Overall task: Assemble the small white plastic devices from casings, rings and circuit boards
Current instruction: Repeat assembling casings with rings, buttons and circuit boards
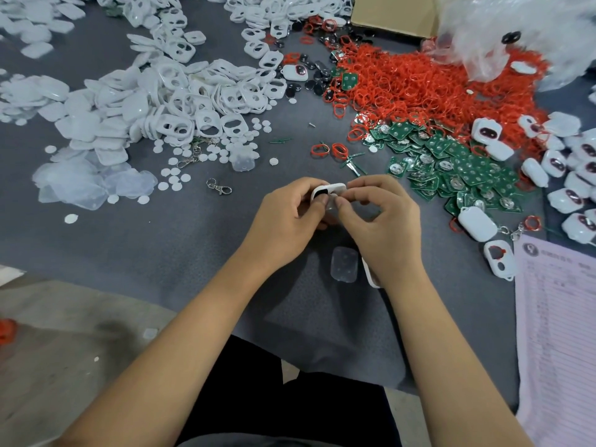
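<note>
The bench wore a matt grey cloth, and the white casings heaped on it were smooth, faintly glossy plastic. The red rings looked rubbery, the green circuit boards carried shiny metal contacts, and the keyring clasp was bright metal. A clear membrane looked soft and translucent beside a matt pink paper sheet and a brown cardboard box.

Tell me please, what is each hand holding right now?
Left hand: grips the white casing.
Right hand: pinches the same casing.
</note>
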`<action>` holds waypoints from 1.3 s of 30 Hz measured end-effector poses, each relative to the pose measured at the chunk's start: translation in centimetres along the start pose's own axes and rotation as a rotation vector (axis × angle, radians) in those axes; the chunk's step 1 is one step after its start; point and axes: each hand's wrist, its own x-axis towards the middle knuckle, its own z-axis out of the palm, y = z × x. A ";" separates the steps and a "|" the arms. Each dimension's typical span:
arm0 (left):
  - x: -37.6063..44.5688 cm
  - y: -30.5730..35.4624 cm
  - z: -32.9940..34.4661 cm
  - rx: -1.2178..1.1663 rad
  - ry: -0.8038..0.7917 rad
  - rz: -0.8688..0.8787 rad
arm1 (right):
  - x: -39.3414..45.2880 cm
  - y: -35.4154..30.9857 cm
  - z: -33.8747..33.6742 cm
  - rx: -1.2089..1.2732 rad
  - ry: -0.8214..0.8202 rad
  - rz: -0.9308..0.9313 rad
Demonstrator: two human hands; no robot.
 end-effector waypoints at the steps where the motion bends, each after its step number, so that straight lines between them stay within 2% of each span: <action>1: 0.0 0.1 0.0 0.008 0.000 -0.006 | 0.0 0.0 0.0 0.000 -0.003 0.001; 10: 0.1 0.1 0.0 0.050 -0.050 -0.008 | -0.1 -0.3 0.0 -0.002 0.010 0.011; 14: 0.2 -0.2 0.0 0.001 -0.027 -0.001 | -0.2 -0.3 0.1 -0.001 0.082 -0.008; 21: 0.4 -0.8 -0.3 -0.092 -0.019 -0.001 | 0.4 -0.2 0.1 0.127 -0.097 -0.001; 27: 0.6 -0.9 -0.2 -0.107 0.014 -0.062 | 0.5 0.1 0.2 0.187 -0.123 0.056; 31: 0.8 -1.2 -0.4 -0.251 -0.017 -0.129 | 0.5 -0.3 0.5 0.227 -0.112 0.097; 39: 1.0 -1.4 -0.2 -0.257 -0.071 -0.124 | 0.4 -0.3 0.6 0.241 -0.127 0.139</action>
